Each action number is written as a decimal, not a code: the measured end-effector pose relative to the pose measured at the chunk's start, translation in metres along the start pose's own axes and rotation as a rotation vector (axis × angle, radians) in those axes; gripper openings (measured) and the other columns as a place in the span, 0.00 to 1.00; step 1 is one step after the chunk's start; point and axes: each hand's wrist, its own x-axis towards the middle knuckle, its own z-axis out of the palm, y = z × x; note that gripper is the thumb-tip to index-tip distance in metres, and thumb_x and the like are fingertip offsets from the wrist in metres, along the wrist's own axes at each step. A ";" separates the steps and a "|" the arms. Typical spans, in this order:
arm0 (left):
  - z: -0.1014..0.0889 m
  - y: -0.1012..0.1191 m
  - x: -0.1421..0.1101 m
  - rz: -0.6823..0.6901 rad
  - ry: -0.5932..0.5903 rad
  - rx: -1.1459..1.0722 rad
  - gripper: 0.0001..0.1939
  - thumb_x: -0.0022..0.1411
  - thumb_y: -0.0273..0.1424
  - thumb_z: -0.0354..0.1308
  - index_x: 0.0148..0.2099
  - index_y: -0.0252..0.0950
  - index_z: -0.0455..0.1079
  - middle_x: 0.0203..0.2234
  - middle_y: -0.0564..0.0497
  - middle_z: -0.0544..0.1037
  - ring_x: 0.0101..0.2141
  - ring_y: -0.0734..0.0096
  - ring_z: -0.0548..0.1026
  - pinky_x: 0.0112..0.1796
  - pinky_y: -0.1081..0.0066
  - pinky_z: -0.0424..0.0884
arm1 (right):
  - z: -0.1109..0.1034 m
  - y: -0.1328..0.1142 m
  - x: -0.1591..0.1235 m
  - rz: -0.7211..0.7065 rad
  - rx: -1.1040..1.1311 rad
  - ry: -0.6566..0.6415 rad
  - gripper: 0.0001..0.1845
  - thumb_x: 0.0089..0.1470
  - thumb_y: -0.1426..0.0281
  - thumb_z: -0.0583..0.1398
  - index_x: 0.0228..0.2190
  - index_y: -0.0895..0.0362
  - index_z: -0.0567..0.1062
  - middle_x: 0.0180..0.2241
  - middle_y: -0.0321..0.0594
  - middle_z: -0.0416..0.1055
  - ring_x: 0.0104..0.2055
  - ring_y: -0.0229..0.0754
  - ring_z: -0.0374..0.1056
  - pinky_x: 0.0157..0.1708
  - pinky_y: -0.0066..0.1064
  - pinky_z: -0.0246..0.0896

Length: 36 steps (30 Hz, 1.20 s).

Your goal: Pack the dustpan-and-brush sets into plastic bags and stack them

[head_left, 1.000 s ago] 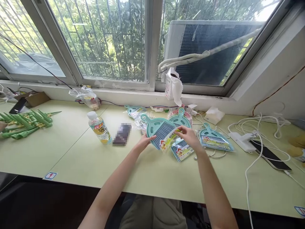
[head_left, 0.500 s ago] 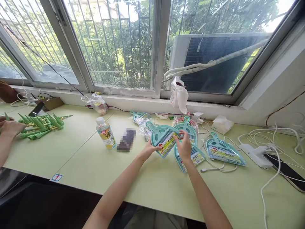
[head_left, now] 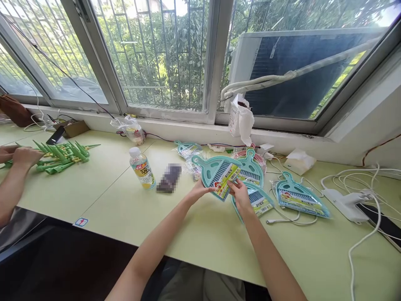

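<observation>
1. The teal dustpan [head_left: 209, 172] is held tilted between the two hands, apparently above the surface [head_left: 194, 238].
2. Its lower left edge is pinched by the left hand [head_left: 200, 190], with the thumb across the front; the fingers behind are hidden.
3. The printed label [head_left: 226, 180], lying over the blue bristles [head_left: 223, 169], is pinched at its right side by the right hand [head_left: 239, 194]; how it is attached cannot be told.
4. If the label were pulled unevenly, it could be creased or skewed across the bristles.
5. If the edge grip were loosened, the dustpan could be dropped onto the lower dustpan [head_left: 260, 202] beside the right hand.
6. By a careless sideways reach, the white cable [head_left: 294, 220] near the wrapped dustpan [head_left: 299, 200] could be snagged.
7. By a wide leftward swing, the upright bottle [head_left: 142, 169] could be toppled.
</observation>
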 end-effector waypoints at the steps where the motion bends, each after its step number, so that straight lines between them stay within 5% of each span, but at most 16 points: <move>1: -0.003 -0.001 0.001 -0.004 0.029 0.073 0.32 0.51 0.52 0.60 0.50 0.35 0.68 0.47 0.41 0.73 0.48 0.55 0.70 0.48 0.57 0.67 | -0.003 -0.002 0.001 0.006 0.011 0.008 0.29 0.34 0.57 0.69 0.39 0.55 0.72 0.34 0.43 0.77 0.34 0.48 0.74 0.34 0.40 0.70; 5: -0.015 -0.010 0.005 0.112 0.302 0.412 0.31 0.66 0.51 0.32 0.54 0.38 0.67 0.54 0.43 0.67 0.56 0.59 0.63 0.54 0.58 0.60 | -0.012 -0.007 0.003 0.009 0.022 0.063 0.31 0.30 0.59 0.71 0.39 0.56 0.73 0.31 0.41 0.77 0.31 0.47 0.74 0.30 0.35 0.70; 9: -0.024 -0.018 0.005 0.303 0.277 1.017 0.23 0.68 0.42 0.40 0.57 0.40 0.65 0.61 0.45 0.60 0.61 0.57 0.55 0.58 0.55 0.50 | -0.018 -0.011 0.004 -0.001 0.042 0.106 0.31 0.30 0.60 0.71 0.39 0.55 0.74 0.31 0.40 0.78 0.31 0.45 0.74 0.28 0.32 0.69; 12: -0.026 -0.017 0.004 0.253 0.215 1.318 0.20 0.68 0.38 0.41 0.48 0.38 0.73 0.48 0.42 0.74 0.50 0.57 0.69 0.54 0.55 0.56 | -0.022 -0.014 0.004 -0.009 0.045 0.131 0.30 0.30 0.62 0.71 0.39 0.55 0.74 0.31 0.40 0.78 0.31 0.45 0.74 0.27 0.32 0.69; 15: -0.025 -0.010 0.003 0.171 0.300 1.495 0.24 0.69 0.38 0.39 0.38 0.35 0.75 0.29 0.41 0.78 0.37 0.59 0.74 0.48 0.57 0.60 | -0.026 -0.016 0.006 0.016 0.033 0.151 0.28 0.29 0.64 0.72 0.37 0.55 0.74 0.30 0.40 0.78 0.30 0.46 0.74 0.26 0.33 0.70; 19: -0.020 -0.003 -0.001 0.143 0.423 1.572 0.21 0.64 0.44 0.48 0.42 0.34 0.74 0.32 0.39 0.77 0.39 0.54 0.72 0.46 0.56 0.59 | -0.031 -0.016 0.009 0.095 -0.004 0.157 0.24 0.27 0.69 0.72 0.32 0.56 0.74 0.27 0.39 0.78 0.26 0.46 0.74 0.23 0.34 0.70; 23: -0.017 -0.006 -0.004 0.120 0.349 1.544 0.19 0.57 0.42 0.58 0.45 0.36 0.73 0.45 0.39 0.74 0.45 0.50 0.69 0.46 0.56 0.59 | -0.038 -0.019 0.013 0.125 -0.036 0.167 0.23 0.28 0.69 0.71 0.32 0.55 0.73 0.26 0.38 0.78 0.24 0.45 0.73 0.21 0.32 0.69; 26: -0.019 -0.008 -0.002 0.055 0.304 1.540 0.10 0.61 0.31 0.53 0.39 0.35 0.75 0.42 0.40 0.75 0.44 0.53 0.69 0.44 0.59 0.60 | -0.045 -0.022 0.013 0.122 -0.058 0.148 0.21 0.30 0.70 0.71 0.32 0.55 0.73 0.26 0.38 0.77 0.23 0.45 0.73 0.20 0.31 0.69; 28: -0.022 -0.007 -0.001 0.011 0.300 1.569 0.13 0.62 0.25 0.48 0.37 0.33 0.75 0.39 0.40 0.76 0.43 0.55 0.69 0.42 0.61 0.61 | -0.048 -0.024 0.013 0.129 -0.073 0.124 0.20 0.31 0.70 0.70 0.32 0.56 0.73 0.25 0.38 0.77 0.23 0.44 0.73 0.20 0.31 0.69; 33: -0.031 0.000 0.000 0.032 0.281 1.588 0.11 0.61 0.32 0.54 0.43 0.34 0.74 0.41 0.41 0.75 0.44 0.55 0.69 0.42 0.63 0.63 | -0.052 -0.026 0.009 0.156 -0.148 0.039 0.19 0.35 0.71 0.69 0.34 0.55 0.74 0.28 0.40 0.78 0.25 0.44 0.74 0.21 0.31 0.70; 36: -0.034 -0.001 0.001 0.009 0.244 1.643 0.10 0.61 0.28 0.52 0.39 0.33 0.75 0.42 0.40 0.75 0.44 0.56 0.69 0.42 0.63 0.63 | -0.053 -0.029 0.009 0.191 -0.195 0.035 0.18 0.35 0.72 0.69 0.33 0.56 0.74 0.28 0.41 0.78 0.24 0.44 0.73 0.21 0.31 0.70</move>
